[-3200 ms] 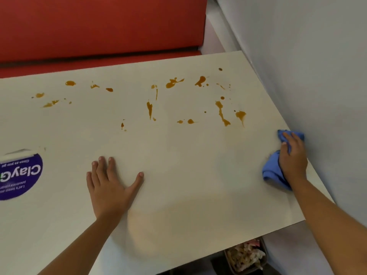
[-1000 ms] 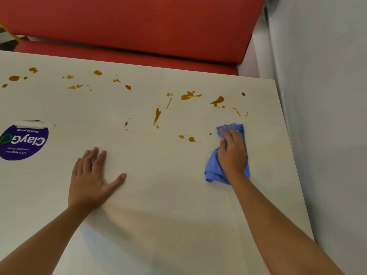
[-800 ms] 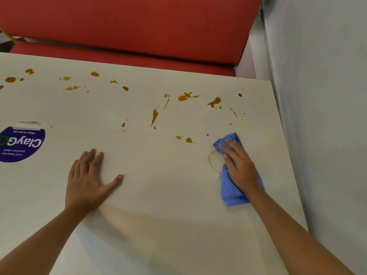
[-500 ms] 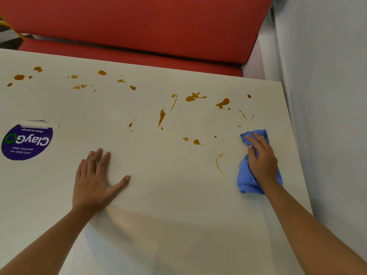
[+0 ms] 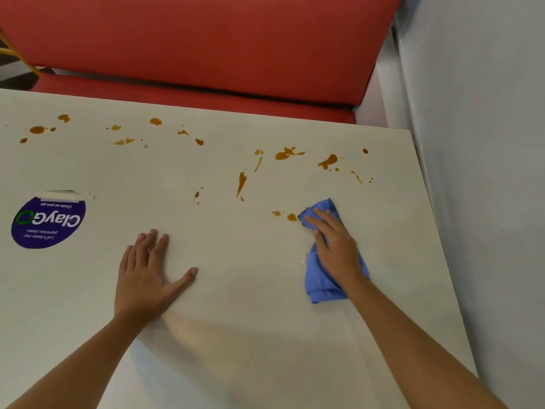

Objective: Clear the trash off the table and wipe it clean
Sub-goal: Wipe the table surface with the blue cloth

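A cream table (image 5: 241, 335) carries several brown sauce splatters (image 5: 287, 154) across its far half. My right hand (image 5: 336, 246) presses flat on a crumpled blue cloth (image 5: 320, 286) at the right of the table, fingers straight. The cloth's front tip touches a small brown spot (image 5: 292, 217). My left hand (image 5: 144, 276) rests flat on the table's middle, fingers spread, holding nothing.
A round purple sticker (image 5: 48, 222) is stuck on the table at the left. A red bench seat (image 5: 206, 48) runs along the far edge. A grey wall (image 5: 477, 172) bounds the table's right side.
My right hand has slid the blue cloth leftward from the table's right edge over the curved brown smear, which is gone. The left hand has stayed put.
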